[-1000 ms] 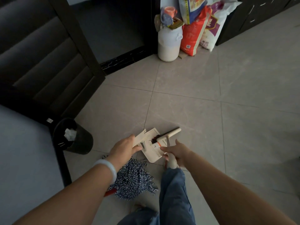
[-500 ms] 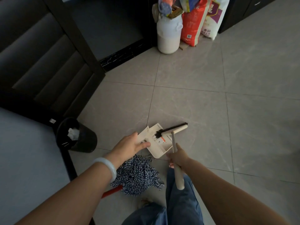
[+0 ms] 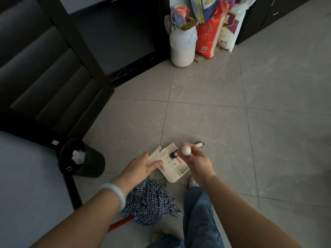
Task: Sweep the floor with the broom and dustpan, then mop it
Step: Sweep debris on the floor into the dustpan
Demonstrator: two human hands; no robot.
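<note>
Head view: right hand (image 3: 196,162) is curled round the broom (image 3: 186,150) handle, gripping just below its rounded cream end cap, which points up at the cam. Bristle head lies low across the dustpan (image 3: 172,162) mouth, w/ its far tip poking out right of the pan onto the tile floor (image 3: 232,131). Left hand (image 3: 141,167) has fingers straight and relaxed, tips resting on the pan's near-left edge; can't tell if it's pinning the pan or just touching. Pan sits on the floor just ahead of the knees. Mop (image 3: 149,203), blue/white string head w/ red pole, lies on the floor under the left forearm, untouched, so I'd judge we're at the sweep stage. No debris pile visible; too dim to tell. To do this step well: press the pan lip flat on the tile w/ the left hand so dust can't slide under, keep broom strokes short and low, pull toward the pan, no flicking. Black bin (image 3: 82,158) w/ white paper inside is near, on the left, so keep the pan level when tipping there. Watch the mop strings, easy to drag grit into them.
</note>
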